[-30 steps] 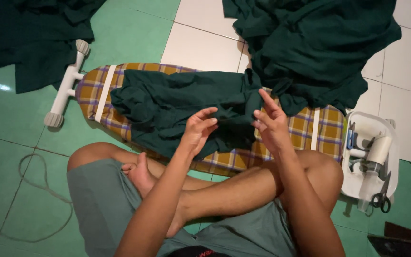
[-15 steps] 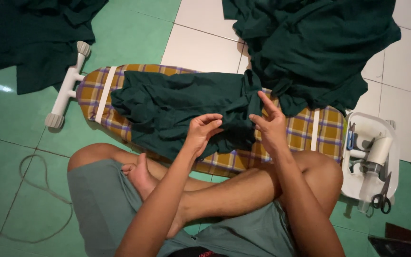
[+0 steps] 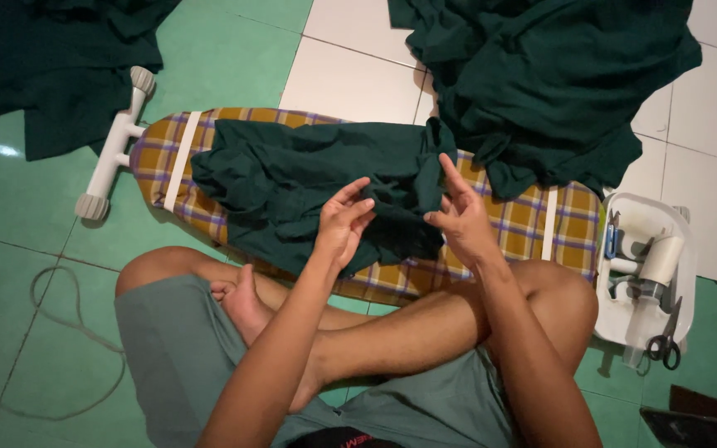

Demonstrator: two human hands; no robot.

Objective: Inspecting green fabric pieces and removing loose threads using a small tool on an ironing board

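- The dark green garment lies crumpled across the plaid ironing board, which sits low on the tiled floor.
- It looks soft, light and limp; it would likely sag unless taken by a hem or seam edge.
- The left hand pinches a fold of it.
- The right hand is open, fingers spread, touching the cloth's bunched edge.
- More green cloth is heaped beyond; a white tray with scissors sits right.
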